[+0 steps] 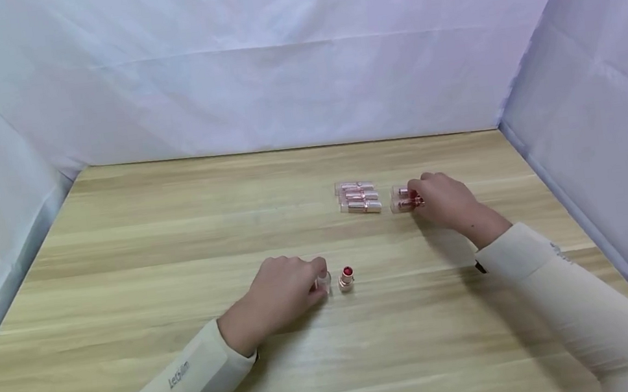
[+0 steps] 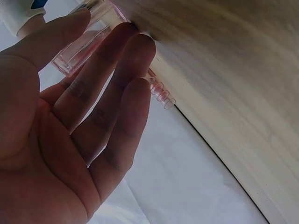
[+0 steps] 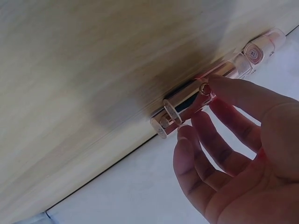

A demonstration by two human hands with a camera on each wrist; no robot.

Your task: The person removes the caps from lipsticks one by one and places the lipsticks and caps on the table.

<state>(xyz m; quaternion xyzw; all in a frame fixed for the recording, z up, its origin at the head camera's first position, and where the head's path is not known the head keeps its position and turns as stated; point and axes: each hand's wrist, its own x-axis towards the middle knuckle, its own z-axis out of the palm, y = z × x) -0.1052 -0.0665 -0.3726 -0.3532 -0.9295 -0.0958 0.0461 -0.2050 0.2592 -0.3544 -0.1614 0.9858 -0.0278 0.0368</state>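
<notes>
My left hand [image 1: 284, 291] pinches a clear cap [image 2: 77, 58] between thumb and fingers, low over the wooden table. Just right of the cap stands an uncapped lipstick [image 1: 346, 279] with a red bullet and a rose-gold base. Farther back on the right, my right hand [image 1: 445, 201] has thumb and fingertips on a capped lipstick [image 3: 184, 99], pinching its shiny rose-gold tube. A second capped lipstick [image 3: 161, 123] lies beside it, partly hidden by the fingers in the head view.
Three capped lipsticks [image 1: 361, 197] lie side by side left of the right hand. The wooden table [image 1: 178, 239] meets white cloth [image 1: 278, 96] at the back, with more cloth along both sides.
</notes>
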